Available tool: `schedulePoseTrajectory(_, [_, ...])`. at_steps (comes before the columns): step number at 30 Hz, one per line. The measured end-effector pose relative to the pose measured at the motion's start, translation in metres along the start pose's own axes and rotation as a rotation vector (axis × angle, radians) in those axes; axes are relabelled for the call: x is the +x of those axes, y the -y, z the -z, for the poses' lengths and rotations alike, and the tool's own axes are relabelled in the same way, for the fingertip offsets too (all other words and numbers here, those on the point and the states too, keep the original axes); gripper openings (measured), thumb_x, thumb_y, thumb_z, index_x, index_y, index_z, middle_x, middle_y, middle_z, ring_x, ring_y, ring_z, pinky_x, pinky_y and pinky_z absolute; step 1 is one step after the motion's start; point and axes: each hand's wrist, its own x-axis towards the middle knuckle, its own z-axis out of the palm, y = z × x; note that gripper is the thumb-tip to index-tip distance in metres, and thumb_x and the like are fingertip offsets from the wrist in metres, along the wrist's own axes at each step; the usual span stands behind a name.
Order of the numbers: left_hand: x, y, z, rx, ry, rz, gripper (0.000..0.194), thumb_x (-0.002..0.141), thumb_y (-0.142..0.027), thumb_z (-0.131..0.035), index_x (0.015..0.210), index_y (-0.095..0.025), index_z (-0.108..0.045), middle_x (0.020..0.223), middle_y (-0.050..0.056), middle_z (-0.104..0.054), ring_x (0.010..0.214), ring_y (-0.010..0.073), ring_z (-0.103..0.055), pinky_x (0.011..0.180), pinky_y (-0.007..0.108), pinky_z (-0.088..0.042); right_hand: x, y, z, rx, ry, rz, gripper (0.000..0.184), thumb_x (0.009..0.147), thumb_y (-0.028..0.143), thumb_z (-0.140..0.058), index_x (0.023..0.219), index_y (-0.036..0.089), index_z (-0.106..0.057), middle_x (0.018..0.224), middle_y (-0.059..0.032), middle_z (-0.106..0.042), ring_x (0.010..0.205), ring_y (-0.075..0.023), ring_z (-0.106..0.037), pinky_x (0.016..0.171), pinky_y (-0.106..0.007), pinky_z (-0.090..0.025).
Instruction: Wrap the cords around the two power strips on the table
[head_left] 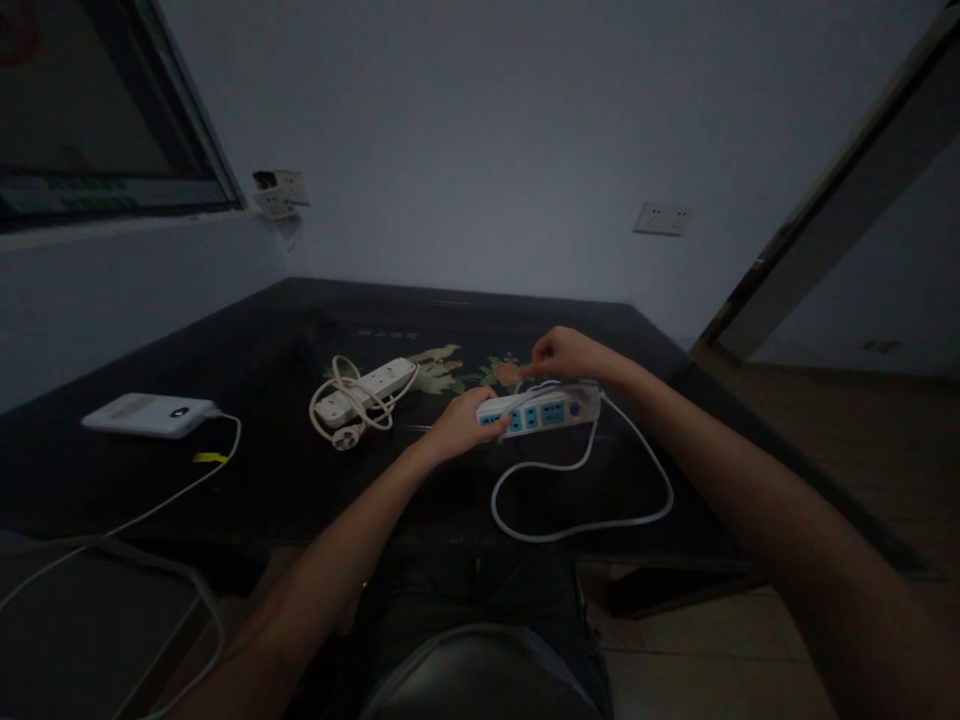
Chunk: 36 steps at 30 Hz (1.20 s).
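Observation:
My left hand (pixel 466 425) grips the left end of a white power strip (pixel 534 412) with blue sockets, its thumb across the front face. Just above the strip, my right hand (pixel 566 352) is closed, with its fingertips pinched together at the strip's white cord; the exact contact is hard to see in the dim light. Part of that cord lies along the strip's top edge. The rest forms a loose loop (pixel 577 528) on the black table in front. A second white power strip (pixel 375 388), with its cord wrapped about it and its plug showing, lies to the left.
On the table's left side lies a white device (pixel 150 414) with a thin white cable trailing off the near edge. A small yellow strip (pixel 211 457) is beside it. Wall sockets (pixel 663 219) sit above the black table (pixel 450 500), which has a painted flower pattern.

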Motion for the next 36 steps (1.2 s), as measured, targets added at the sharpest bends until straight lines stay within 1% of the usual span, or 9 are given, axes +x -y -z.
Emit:
schedulePoseTrajectory(5, [-0.002, 0.001, -0.002, -0.065, 0.021, 0.022, 0.056, 0.073, -0.040, -0.064, 0.121, -0.016, -0.049, 0.096, 0.008, -0.066, 0.081, 0.0206, -0.062, 0.071, 0.029, -0.046, -0.006, 0.028, -0.006, -0.048, 0.015, 0.073, 0.023, 0.077, 0.032, -0.062, 0.067, 0.013, -0.070, 0.056, -0.0018, -0.057, 0.051, -0.0087, -0.043, 0.051, -0.025, -0.026])
schedulePoseTrajectory(7, [-0.003, 0.000, -0.003, -0.053, 0.062, 0.013, 0.061, 0.073, -0.040, -0.064, 0.126, -0.016, -0.047, 0.096, 0.008, -0.068, 0.081, 0.0214, -0.063, 0.072, 0.029, -0.046, -0.007, 0.037, -0.010, -0.068, 0.040, 0.099, 0.020, 0.078, 0.029, -0.062, 0.069, 0.013, -0.071, 0.058, -0.0020, -0.059, 0.052, -0.0087, -0.044, 0.052, -0.025, -0.026])
schedulePoseTrajectory(10, [-0.002, -0.002, -0.002, -0.044, 0.121, -0.010, 0.045, 0.074, -0.038, -0.063, 0.114, -0.017, -0.058, 0.089, 0.005, -0.069, 0.078, 0.0201, -0.064, 0.068, 0.026, -0.046, -0.008, 0.042, -0.013, -0.073, 0.041, 0.127, 0.017, 0.078, 0.026, -0.062, 0.071, 0.015, -0.072, 0.062, -0.0026, -0.062, 0.055, -0.0094, -0.047, 0.053, -0.025, -0.027])
schedulePoseTrajectory(13, [-0.001, -0.005, -0.001, -0.044, 0.112, 0.022, 0.033, 0.074, -0.036, -0.062, 0.098, -0.015, -0.063, 0.081, 0.004, -0.068, 0.073, 0.0186, -0.063, 0.064, 0.025, -0.044, -0.010, 0.041, -0.012, -0.054, 0.007, 0.137, 0.016, 0.078, 0.026, -0.063, 0.073, 0.015, -0.073, 0.065, -0.0038, -0.064, 0.057, -0.0103, -0.049, 0.054, -0.025, -0.028])
schedulePoseTrajectory(20, [0.000, -0.007, 0.002, -0.011, 0.049, 0.057, 0.033, 0.073, -0.037, -0.062, 0.097, -0.014, -0.061, 0.079, 0.004, -0.065, 0.069, 0.0168, -0.060, 0.061, 0.024, -0.042, -0.015, 0.037, 0.003, -0.102, 0.008, 0.129, 0.016, 0.075, 0.030, -0.066, 0.069, 0.016, -0.071, 0.059, -0.0023, -0.060, 0.052, -0.0094, -0.044, 0.052, -0.027, -0.026])
schedulePoseTrajectory(24, [0.000, -0.006, 0.004, 0.017, 0.023, 0.027, 0.033, 0.074, -0.038, -0.060, 0.098, -0.015, -0.060, 0.083, 0.004, -0.066, 0.071, 0.0172, -0.060, 0.062, 0.025, -0.043, -0.012, 0.020, 0.011, -0.130, 0.057, 0.139, 0.027, 0.078, 0.037, -0.063, 0.062, 0.015, -0.066, 0.054, -0.0009, -0.054, 0.050, -0.0086, -0.041, 0.052, -0.027, -0.024])
schedulePoseTrajectory(30, [0.003, 0.000, 0.007, 0.029, 0.048, 0.009, 0.028, 0.074, -0.036, -0.060, 0.093, -0.015, -0.062, 0.081, 0.004, -0.067, 0.071, 0.0166, -0.060, 0.062, 0.024, -0.043, -0.001, -0.034, 0.008, -0.134, 0.084, 0.035, 0.051, 0.076, 0.059, -0.056, 0.052, 0.015, -0.055, 0.047, 0.0027, -0.040, 0.047, -0.0073, -0.031, 0.049, -0.027, -0.020])
schedulePoseTrajectory(33, [0.004, 0.005, 0.008, 0.088, 0.042, 0.028, 0.031, 0.074, -0.038, -0.060, 0.096, -0.016, -0.062, 0.085, 0.005, -0.068, 0.074, 0.0184, -0.062, 0.064, 0.025, -0.044, -0.001, -0.055, 0.009, -0.122, 0.045, 0.008, 0.053, 0.074, 0.063, -0.055, 0.051, 0.015, -0.053, 0.048, 0.0034, -0.037, 0.048, -0.0079, -0.031, 0.050, -0.027, -0.020])
schedulePoseTrajectory(36, [0.004, 0.010, 0.009, 0.170, -0.002, 0.065, 0.037, 0.073, -0.040, -0.061, 0.102, -0.017, -0.062, 0.092, 0.007, -0.069, 0.079, 0.0208, -0.063, 0.068, 0.028, -0.045, -0.010, -0.057, 0.013, -0.017, -0.009, 0.041, 0.050, 0.079, 0.060, -0.050, 0.059, 0.015, -0.059, 0.051, 0.0028, -0.039, 0.050, -0.0086, -0.033, 0.050, -0.026, -0.022])
